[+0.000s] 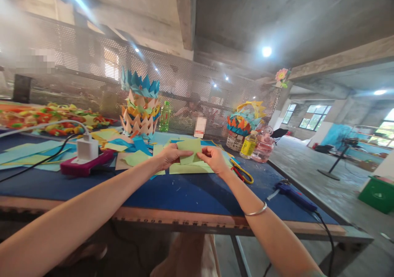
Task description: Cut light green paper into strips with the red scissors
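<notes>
Between my two hands is a piece of light green paper (pixel 189 150), lifted a little over the table. My left hand (pixel 170 155) pinches its left edge, thumb on the near face. At the right edge, the thumb and fingertips of my right hand (pixel 214 158) close on the same paper. Under it lie more light green sheets (pixel 191 168) on the blue table top (pixel 184 193). Scissors with yellow handles (pixel 244 173) rest just right of my right hand.
A purple power strip (pixel 88 162) with a white charger (pixel 87 147) lies left, among loose coloured paper. A tall folded-paper piece (pixel 140 104) and green bottle (pixel 165 117) stand behind. To the right are a paper basket (pixel 236 139), yellow bottle (pixel 248 145), pink bottle (pixel 262 146) and blue glue gun (pixel 297 195).
</notes>
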A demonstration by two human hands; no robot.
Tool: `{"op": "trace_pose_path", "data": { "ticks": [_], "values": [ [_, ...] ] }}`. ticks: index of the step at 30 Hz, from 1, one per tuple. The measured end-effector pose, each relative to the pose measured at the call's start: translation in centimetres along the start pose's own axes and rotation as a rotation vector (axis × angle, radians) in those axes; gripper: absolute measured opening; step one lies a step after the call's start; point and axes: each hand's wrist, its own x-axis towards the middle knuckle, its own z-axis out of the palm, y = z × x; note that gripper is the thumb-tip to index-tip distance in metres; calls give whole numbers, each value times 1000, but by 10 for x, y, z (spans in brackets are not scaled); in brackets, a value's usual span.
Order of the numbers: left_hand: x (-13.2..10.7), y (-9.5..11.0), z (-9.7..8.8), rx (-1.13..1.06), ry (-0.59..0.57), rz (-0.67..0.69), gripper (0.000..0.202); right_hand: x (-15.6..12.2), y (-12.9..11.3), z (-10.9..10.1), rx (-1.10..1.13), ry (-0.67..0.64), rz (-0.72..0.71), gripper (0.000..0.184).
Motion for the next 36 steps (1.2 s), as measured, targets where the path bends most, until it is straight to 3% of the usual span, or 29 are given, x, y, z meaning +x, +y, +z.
{"op": "trace_pose_path", "data": {
  "ticks": [3, 6, 7, 9, 12, 14, 19, 24, 29, 31, 33, 36],
  "values": [
    [1, -1, -2, 9, 33, -8, 40, 1, -5, -9, -155, -53, -12, 30],
    [4, -1, -5, 11, 119, -6, 34, 0, -11, -37, -537, -37, 74, 31],
    [6, 0, -6, 11, 153, -6, 32, -1, -11, -51, -749, -1, 136, 28],
    [8, 1, -8, 8, 201, -8, 29, -7, -7, -79, -1119, -36, 398, 21],
    [10, 2, -9, -8, 241, -5, 26, -19, 5, -111, -1189, -132, 611, 16],
    [10, 4, -8, -14, 256, -2, 24, -25, 12, -120, -1178, -188, 676, 17],
    [7, 7, -7, -23, 260, 5, 24, -26, 15, -112, -1142, -230, 676, 23],
    [9, 6, -8, -14, 267, 13, 24, -25, 11, -107, -1093, -252, 689, 43],
    [12, 5, -12, -22, 260, 20, 25, -26, 8, -104, -1124, -208, 711, 43],
    [12, 5, -13, -25, 265, 23, 25, -25, 6, -102, -1169, -127, 703, 43],
    [11, 6, -12, -27, 281, 20, 24, -24, 3, -100, -1201, 35, 676, 44],
    [9, 8, -10, -32, 298, 11, 21, -19, 1, -96, -1121, 284, 524, 45]
  ]
}}
